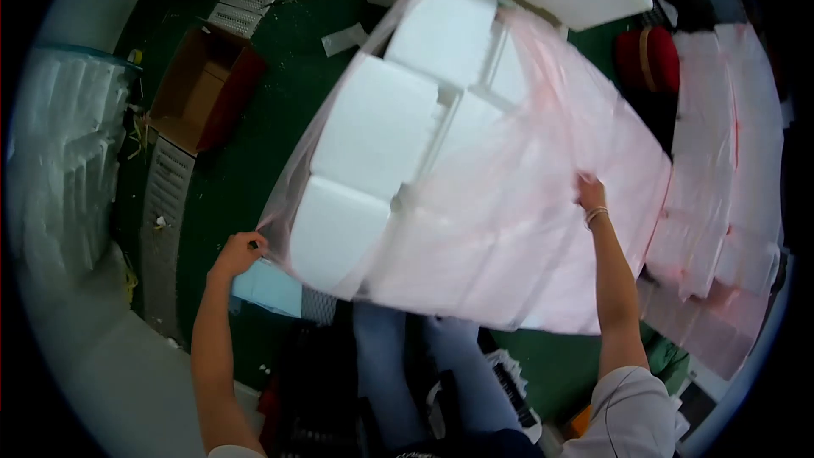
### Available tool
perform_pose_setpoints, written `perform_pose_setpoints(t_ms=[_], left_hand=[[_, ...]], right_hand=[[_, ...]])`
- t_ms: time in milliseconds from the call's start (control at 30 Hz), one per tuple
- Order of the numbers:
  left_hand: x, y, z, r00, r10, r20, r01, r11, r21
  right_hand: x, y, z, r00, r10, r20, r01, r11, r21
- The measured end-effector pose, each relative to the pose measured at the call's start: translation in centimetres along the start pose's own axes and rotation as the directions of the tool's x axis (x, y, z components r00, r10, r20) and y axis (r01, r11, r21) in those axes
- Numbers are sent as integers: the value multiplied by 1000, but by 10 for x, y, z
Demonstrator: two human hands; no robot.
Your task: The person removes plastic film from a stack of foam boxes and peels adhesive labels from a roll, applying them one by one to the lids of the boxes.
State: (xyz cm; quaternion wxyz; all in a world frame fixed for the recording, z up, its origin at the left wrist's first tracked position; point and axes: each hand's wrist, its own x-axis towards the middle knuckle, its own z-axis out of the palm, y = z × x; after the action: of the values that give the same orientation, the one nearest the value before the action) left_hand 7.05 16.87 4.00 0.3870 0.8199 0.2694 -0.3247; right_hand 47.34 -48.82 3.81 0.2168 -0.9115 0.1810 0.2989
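Green flooring [254, 170] is lying beneath us, littered with scraps, a cardboard box [191, 89] at far left. We are holding a pink plastic bag [543, 203] over our knees; white foam blocks [381, 127] are already sitting inside its left and far part, while its right part is lying flat and unfilled. Our left hand [239, 253] is pinching the bag's near-left corner. Our right hand [591, 193] is gripping the film, its fingers closed into the plastic. More pink bags [729, 203] are piling at right.
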Motion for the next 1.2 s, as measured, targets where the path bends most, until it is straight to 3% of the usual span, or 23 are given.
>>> perform_pose_setpoints(t_ms=[33, 67, 133, 167, 233, 267, 300, 333, 367, 400, 467, 500, 567, 600, 667, 733, 800, 900, 967, 1000, 1067, 1133, 1200], left_hand=[[-16, 16, -12, 998, -48, 47, 51, 997, -64], [-28, 29, -24, 992, -92, 84, 103, 986, -131], [-52, 36, -32, 985, -133, 110, 148, 978, -144], [-67, 38, -30, 976, -175, 131, 196, 966, -168], [-91, 56, -22, 980, -143, 140, 173, 957, -232], [-97, 69, -16, 985, -97, 141, 136, 944, -299], [-99, 82, -8, 984, -81, 157, 117, 964, -237], [-97, 95, 1, 984, -44, 173, 89, 961, -261], [-91, 108, 11, 982, -4, 188, 58, 958, -282], [-83, 120, 25, 983, 27, 181, 23, 963, -269], [-60, 126, 50, 981, 69, 183, -21, 968, -250], [-45, 125, 65, 985, 53, 164, -17, 977, -213], [-20, 127, 92, 987, 52, 153, -22, 982, -190], [-10, 125, 99, 994, 17, 111, 16, 957, -290], [4, 116, 110, 997, -35, 65, 58, 921, -386], [13, 108, 119, 999, -31, 37, 47, 834, -550], [7, 122, 119, 996, -39, 85, 79, 837, -541], [12, 127, 119, 980, -97, 171, 174, 836, -521], [19, 115, 124, 978, -101, 185, 192, 788, -585], [24, 109, 128, 977, -91, 194, 190, 789, -585], [31, 103, 133, 988, -125, 92, 154, 741, -654], [37, 102, 135, 991, -125, 40, 122, 768, -629], [41, 98, 135, 985, -145, 88, 167, 730, -663]], right_hand=[[-49, -30, 22, 1000, -2, 23, -7, 933, 359], [-74, -46, 38, 999, -17, 28, -7, 742, 671], [-91, -33, 74, 999, 11, -39, 28, 527, 850], [-113, -26, 102, 971, -217, -96, 206, 572, 794], [-174, -78, 157, 912, -396, 101, 322, 849, 419], [-208, -118, 171, 779, -620, 91, 576, 765, 289], [-215, -144, 189, 547, -835, 60, 821, 549, 157], [-215, -171, 201, 403, -896, 187, 905, 420, 61], [-213, -185, 216, 350, -894, 280, 934, 355, -35], [-206, -182, 229, 356, -894, 271, 931, 365, -20], [-193, -167, 248, 263, -848, 460, 923, 82, -377], [-197, -159, 237, 277, -848, 452, 917, 93, -387], [-214, -124, 199, 307, -544, 781, 951, 136, -279], [-216, -87, 194, 361, -539, 761, 929, 273, -248], [-224, -73, 161, 412, -515, 752, 909, 287, -301], [-200, -79, 163, 348, -789, 506, 931, 226, -287], [-154, -117, 174, 267, -934, 236, 910, 164, -381], [-81, -153, 177, 270, -957, 108, 827, 173, -536], [-67, -155, 156, 275, -914, 298, 840, 78, -537], [-70, -146, 150, 285, -911, 298, 835, 84, -544], [-89, -119, 141, 274, -849, 451, 929, 112, -352], [-120, -78, 116, 511, -781, 359, 845, 378, -378], [-139, -24, 104, 618, -715, 327, 764, 447, -466]])
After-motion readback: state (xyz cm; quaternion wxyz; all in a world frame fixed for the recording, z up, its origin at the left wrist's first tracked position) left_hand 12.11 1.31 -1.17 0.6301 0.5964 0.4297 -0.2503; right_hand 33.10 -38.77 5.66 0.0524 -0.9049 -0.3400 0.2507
